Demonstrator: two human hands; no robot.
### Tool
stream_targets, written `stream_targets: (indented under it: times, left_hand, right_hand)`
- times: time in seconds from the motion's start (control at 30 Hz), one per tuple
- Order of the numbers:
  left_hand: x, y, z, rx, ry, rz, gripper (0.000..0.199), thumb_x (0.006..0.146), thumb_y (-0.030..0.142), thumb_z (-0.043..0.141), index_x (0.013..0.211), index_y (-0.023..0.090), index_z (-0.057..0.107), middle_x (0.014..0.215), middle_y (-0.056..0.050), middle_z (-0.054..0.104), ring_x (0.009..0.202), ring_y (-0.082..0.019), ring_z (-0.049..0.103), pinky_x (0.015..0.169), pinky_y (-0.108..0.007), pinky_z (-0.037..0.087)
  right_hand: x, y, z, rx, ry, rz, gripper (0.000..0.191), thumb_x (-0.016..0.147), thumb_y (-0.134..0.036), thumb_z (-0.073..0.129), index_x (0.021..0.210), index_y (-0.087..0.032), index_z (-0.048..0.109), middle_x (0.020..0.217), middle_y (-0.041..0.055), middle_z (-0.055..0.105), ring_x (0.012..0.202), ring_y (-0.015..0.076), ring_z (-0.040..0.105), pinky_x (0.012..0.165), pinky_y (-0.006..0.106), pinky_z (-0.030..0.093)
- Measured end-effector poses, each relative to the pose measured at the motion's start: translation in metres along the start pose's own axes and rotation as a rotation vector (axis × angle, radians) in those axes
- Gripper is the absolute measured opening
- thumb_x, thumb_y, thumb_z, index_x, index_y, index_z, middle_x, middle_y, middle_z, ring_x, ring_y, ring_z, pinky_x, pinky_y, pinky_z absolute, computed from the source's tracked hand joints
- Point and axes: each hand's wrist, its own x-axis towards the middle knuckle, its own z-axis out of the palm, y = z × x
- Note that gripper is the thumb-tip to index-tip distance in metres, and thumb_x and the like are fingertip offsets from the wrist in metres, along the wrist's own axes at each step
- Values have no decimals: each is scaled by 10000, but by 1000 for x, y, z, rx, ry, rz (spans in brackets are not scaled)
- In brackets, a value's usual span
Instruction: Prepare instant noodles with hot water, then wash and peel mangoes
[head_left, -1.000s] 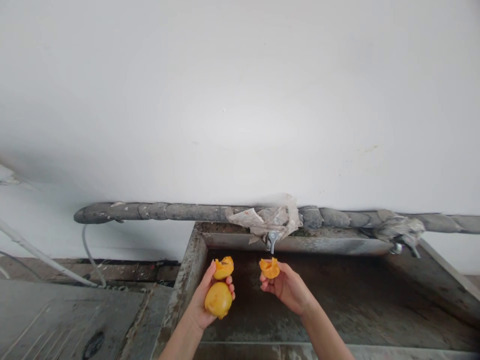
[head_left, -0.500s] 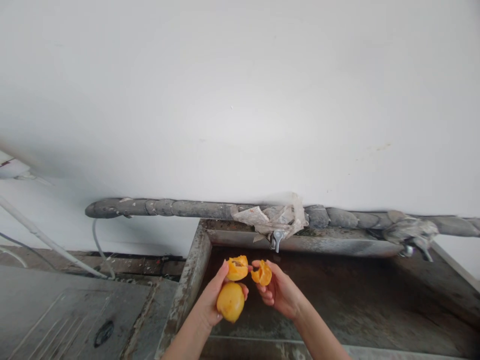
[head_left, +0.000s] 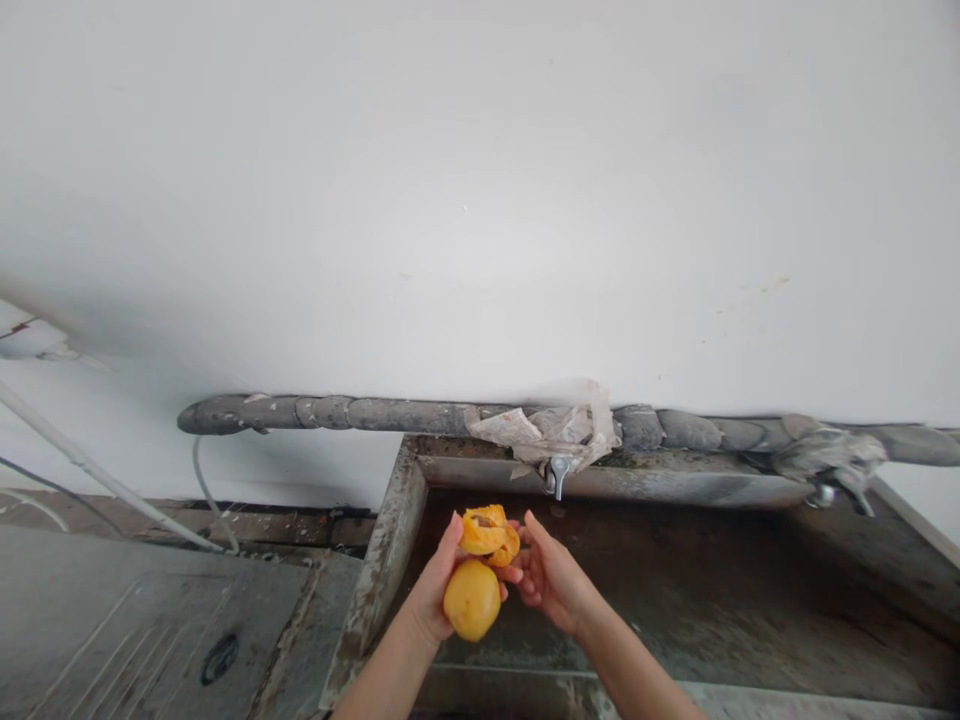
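Observation:
Over the left part of the sink, my left hand [head_left: 442, 583] holds a whole yellow fruit [head_left: 472, 600] low in its palm. Above that fruit, the same hand grips an opened orange-yellow fruit [head_left: 482, 532] with a dark spot inside. A torn piece of the fruit [head_left: 505, 545] lies against its right side. My right hand [head_left: 550, 578] is beside this piece, fingers curled and apart, with its fingertips close to my left fingers. Nothing shows in its grasp.
Beyond my hands stands a stone sink [head_left: 384, 540] with a metal tap [head_left: 557, 477]. A wrapped pipe [head_left: 405, 417] runs along the white wall, with a second tap [head_left: 825, 492] at right. A grey slab with a drain [head_left: 220, 658] is at left.
The torn piece has moved left from my right hand to the opened fruit in my left hand. My right hand has let it go and shifted slightly left. The view has shifted slightly.

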Motion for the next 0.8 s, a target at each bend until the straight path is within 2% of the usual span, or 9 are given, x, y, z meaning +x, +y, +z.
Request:
stream_targets:
  times: [0.1,0.2,0.3,0.5,0.8]
  left_hand:
    - [1,3,2,-44,18,68,703,811,605,284,1187,46,485,859,-175,678,649,-189,650,560,-244,501]
    - [2,2,2,-16,37,87,674,822,577,307,1208,49,467,831,-172,680,673,-184,644,599,-248,499]
    - [2,-3,1,47,42,103,649,823,555,334,1228,60,443,757,-160,680,627,-171,628,609,-251,487]
    - [-1,-10,7,205,80,254,538,795,441,483,1173,59,462,722,-131,663,605,-179,597,575,-271,470]
    - [0,-12,5,262,98,259,537,767,449,528,1135,62,469,693,-117,650,618,-185,588,585,-285,466]
  right_hand:
    - [-7,3,6,-218,178,-203,337,748,-504,527,777,-169,511,513,-48,462,393,59,359,317,147,243]
    - [-10,4,10,-363,234,-272,261,714,-406,572,729,-150,524,533,-48,446,440,62,367,334,147,274]
    - [-10,2,11,-432,229,-287,227,717,-366,555,730,-140,535,560,-34,478,460,65,378,339,151,279]
    - [-10,-3,9,-514,183,-242,124,689,-259,507,626,-152,510,532,-29,495,445,66,379,340,164,261]
    - [-4,-1,6,-553,229,-224,79,625,-224,451,567,-172,464,478,-46,493,363,49,315,328,181,216]
